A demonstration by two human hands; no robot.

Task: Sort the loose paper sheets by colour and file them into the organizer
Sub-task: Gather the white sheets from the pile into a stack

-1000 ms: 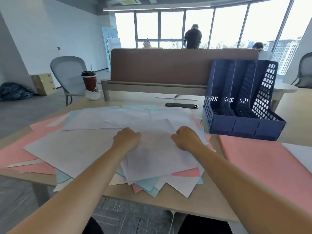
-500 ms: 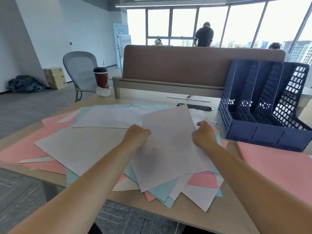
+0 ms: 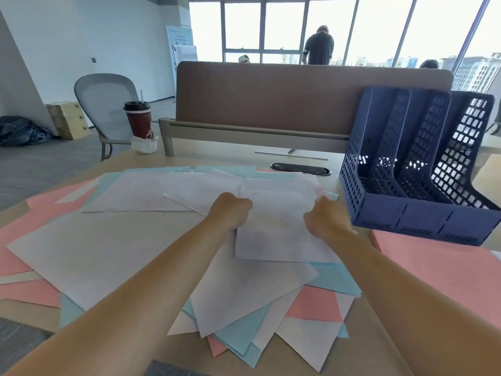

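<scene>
**Current state.** I have both hands closed on one white sheet (image 3: 276,226). The left hand (image 3: 230,213) pinches its left edge and the right hand (image 3: 325,218) pinches its right edge, fingers curled. The sheet sits over the middle of the surface (image 3: 217,156), on top of the loose pile (image 3: 113,248). The organizer (image 3: 406,215) stands at the far right corner, just beside the right hand and not touching the sheet.

**Hazards.**
- Double pick: I cannot tell whether the grip holds a single sheet. A second sheet clinging underneath could be another colour and would be misfiled.
- Pile shift: several sheets overhang the near edge. Dragging the held sheet instead of lifting it could pull these off the surface.
- Buckling: the paper is thin and limp. Feeding it into a compartment at an angle would likely crease it or catch a corner on the mesh wall.
- Compartment mix-up: no slot is labelled, so each colour must be assigned to one slot and kept there.

**Count.**
- Hands: two, both gripping.
- Organizer: one, with three compartments; the parts I can see hold no paper.
- Paper colours: three (white, pink, blue).
- Loose sheets: too overlapped to count.
- Sorted stacks: one pink stack (image 3: 433,267), at the right edge in front of the organizer.
- Cup (image 3: 139,119): one, at the far left corner, well apart from the work.
</scene>
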